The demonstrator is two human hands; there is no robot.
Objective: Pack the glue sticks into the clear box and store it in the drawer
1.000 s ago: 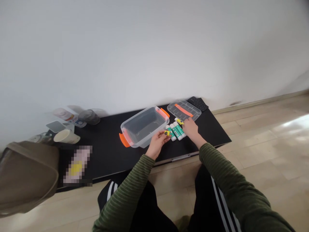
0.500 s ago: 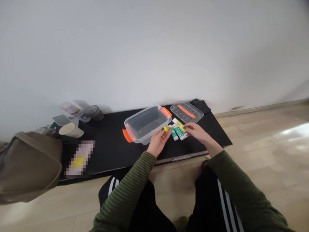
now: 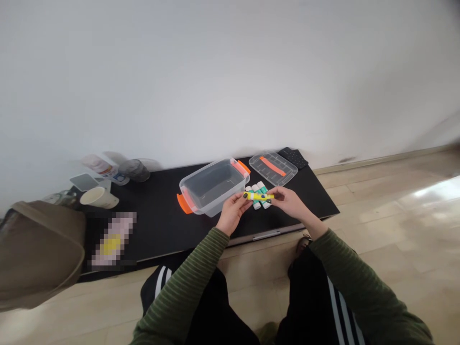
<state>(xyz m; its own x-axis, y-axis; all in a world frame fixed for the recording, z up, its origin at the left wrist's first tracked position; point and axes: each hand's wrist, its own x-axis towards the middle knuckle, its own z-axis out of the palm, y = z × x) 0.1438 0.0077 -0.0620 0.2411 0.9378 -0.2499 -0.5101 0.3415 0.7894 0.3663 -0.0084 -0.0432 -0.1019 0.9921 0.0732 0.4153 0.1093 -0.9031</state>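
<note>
A yellow glue stick (image 3: pixel 263 196) is held level between my two hands, over the table. My right hand (image 3: pixel 287 201) pinches its right end. My left hand (image 3: pixel 232 211) has its fingers closed on the yellow cap (image 3: pixel 246 195), which meets the stick's left end; a white band shows just beside the cap. Whether the cap is fully seated, I cannot tell. Beneath and behind lie several green-and-white glue sticks (image 3: pixel 261 186), side by side and partly covered. Just left of them stands a clear plastic box (image 3: pixel 206 208) with orange latches, its top uncovered.
The clear lid (image 3: pixel 287 178) with an orange handle lies behind the glue sticks, by a dark patterned object (image 3: pixel 296 158). At the left are a paper cup (image 3: pixel 100 197), a spray can (image 3: pixel 104 170), a grey jar (image 3: pixel 134 170) and a brown bag (image 3: pixel 43 254). A wall rises behind the black table (image 3: pixel 158 215).
The yellow glue stick has turned level and moved left, away from the green ones. Its open end now meets the cap in my left hand. The view has shifted slightly.
</note>
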